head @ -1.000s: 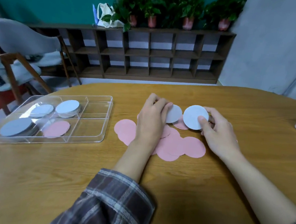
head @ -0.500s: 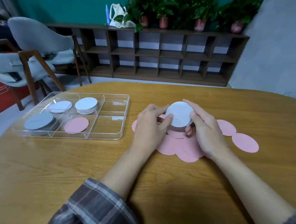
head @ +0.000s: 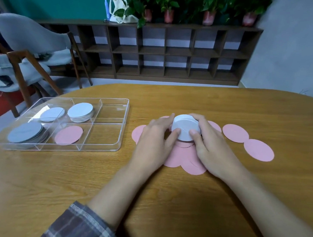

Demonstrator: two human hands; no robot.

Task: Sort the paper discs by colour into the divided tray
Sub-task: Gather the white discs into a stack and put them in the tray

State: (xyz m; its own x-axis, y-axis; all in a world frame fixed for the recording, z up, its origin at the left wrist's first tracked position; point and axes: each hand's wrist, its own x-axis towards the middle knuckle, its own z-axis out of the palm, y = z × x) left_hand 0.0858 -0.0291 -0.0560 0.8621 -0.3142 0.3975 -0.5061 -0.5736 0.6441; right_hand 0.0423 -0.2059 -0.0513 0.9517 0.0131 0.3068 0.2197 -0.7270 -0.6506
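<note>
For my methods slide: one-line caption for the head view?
Left hand and right hand hold a white disc stack over loose pink discs, beside a partly filled divided tray.

**A:** Where is the stack (head: 185, 127)?
**B:** Between the left hand (head: 155, 136) and the right hand (head: 210, 147). Both grip it at its sides. It is over the pile (head: 179, 156), which lies on the table (head: 38, 175) under both hands.
**A:** And right of the right hand?
**B:** The two discs (head: 235, 133) lie flat there, touching each other.
**A:** The tray (head: 99, 133)?
**B:** Left of the left hand, apart from it. The tray discs (head: 80, 112) lie in four compartments, in the two columns farther from that hand.
</note>
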